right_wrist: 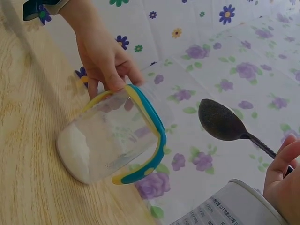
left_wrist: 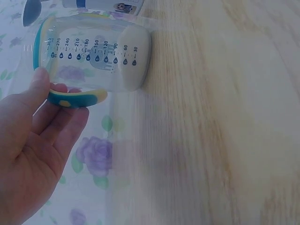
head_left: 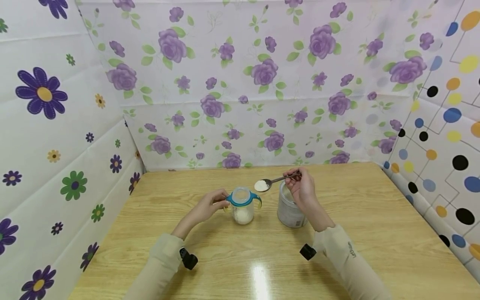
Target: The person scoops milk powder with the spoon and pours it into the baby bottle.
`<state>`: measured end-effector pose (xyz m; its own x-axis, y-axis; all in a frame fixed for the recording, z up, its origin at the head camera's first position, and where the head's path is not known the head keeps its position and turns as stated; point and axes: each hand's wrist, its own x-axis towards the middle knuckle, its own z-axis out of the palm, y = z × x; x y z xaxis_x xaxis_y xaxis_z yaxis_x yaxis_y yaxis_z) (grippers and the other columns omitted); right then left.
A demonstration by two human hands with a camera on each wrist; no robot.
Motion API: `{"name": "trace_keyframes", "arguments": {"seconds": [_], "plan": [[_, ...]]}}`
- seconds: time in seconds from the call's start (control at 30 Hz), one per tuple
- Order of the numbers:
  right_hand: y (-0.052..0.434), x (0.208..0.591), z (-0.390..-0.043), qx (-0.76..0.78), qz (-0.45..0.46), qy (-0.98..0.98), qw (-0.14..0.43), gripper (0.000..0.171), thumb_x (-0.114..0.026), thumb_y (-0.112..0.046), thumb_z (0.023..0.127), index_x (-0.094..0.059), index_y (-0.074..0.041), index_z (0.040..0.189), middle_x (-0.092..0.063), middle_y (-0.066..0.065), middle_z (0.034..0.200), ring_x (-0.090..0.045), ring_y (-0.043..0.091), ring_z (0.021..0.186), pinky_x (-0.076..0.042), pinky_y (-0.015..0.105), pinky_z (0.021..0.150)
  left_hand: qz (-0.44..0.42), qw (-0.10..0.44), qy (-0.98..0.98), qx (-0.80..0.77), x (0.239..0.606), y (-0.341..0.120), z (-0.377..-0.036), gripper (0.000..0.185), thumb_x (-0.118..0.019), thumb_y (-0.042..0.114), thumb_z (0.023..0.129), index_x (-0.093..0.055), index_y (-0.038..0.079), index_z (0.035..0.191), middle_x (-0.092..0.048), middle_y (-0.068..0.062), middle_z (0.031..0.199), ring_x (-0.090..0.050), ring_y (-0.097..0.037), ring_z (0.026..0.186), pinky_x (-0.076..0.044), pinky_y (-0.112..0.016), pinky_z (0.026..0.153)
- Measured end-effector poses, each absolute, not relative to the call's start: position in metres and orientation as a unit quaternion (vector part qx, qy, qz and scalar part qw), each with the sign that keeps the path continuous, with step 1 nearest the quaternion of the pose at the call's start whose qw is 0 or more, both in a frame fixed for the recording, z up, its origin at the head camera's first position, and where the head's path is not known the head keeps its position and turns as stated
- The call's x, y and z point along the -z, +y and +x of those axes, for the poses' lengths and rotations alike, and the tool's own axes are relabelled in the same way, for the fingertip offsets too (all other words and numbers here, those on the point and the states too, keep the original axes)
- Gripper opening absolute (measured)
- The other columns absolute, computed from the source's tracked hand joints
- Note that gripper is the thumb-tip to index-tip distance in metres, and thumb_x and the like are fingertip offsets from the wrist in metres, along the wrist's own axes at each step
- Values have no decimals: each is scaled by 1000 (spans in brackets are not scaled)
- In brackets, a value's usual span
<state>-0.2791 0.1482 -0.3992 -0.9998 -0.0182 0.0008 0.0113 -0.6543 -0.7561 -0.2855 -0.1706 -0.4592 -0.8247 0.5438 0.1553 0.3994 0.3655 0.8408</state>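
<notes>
Bottle [head_left: 242,210], handle pinched by left hand [head_left: 208,207]; only the head view shows powder on the right hand [head_left: 302,188]'s gripped spoon [head_left: 271,182].

A wooden table [head_left: 375,216] with pale grain spreads under and around both hands, and a bright patch of glare [head_left: 260,279] lies on it between the forearms, nearer than the hands. Beyond the hands stands a back wall [head_left: 262,104] of white sheet printed with purple roses and green leaves. Left of the left hand, a side wall [head_left: 56,146] shows scattered daisies. Right of the right hand, another wall [head_left: 446,137] carries coloured dots joined by thin lines.
</notes>
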Motion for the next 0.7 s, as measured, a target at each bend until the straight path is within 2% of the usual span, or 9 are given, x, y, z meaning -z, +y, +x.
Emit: {"name": "trace_keyframes", "arguments": {"seconds": [0.17, 0.7], "plan": [[145, 399, -280, 903, -11, 429, 14, 41, -25, -15, 104, -56, -3, 81, -64, 5, 77, -55, 9, 57, -49, 14, 55, 287, 72, 824, -483, 459, -171, -287, 11, -52, 18, 100, -60, 11, 106, -67, -17, 101, -65, -31, 91, -53, -54, 83], [137, 402, -281, 897, -22, 440, 25, 41, -25, -17, 105, -57, -4, 83, -64, 5, 79, -57, 9, 61, -49, 15, 56, 288, 78, 825, -480, 460, -171, -287, 14, -52, 18, 101, -59, 7, 107, -67, -21, 101, -64, -37, 94, -52, -55, 82]]}}
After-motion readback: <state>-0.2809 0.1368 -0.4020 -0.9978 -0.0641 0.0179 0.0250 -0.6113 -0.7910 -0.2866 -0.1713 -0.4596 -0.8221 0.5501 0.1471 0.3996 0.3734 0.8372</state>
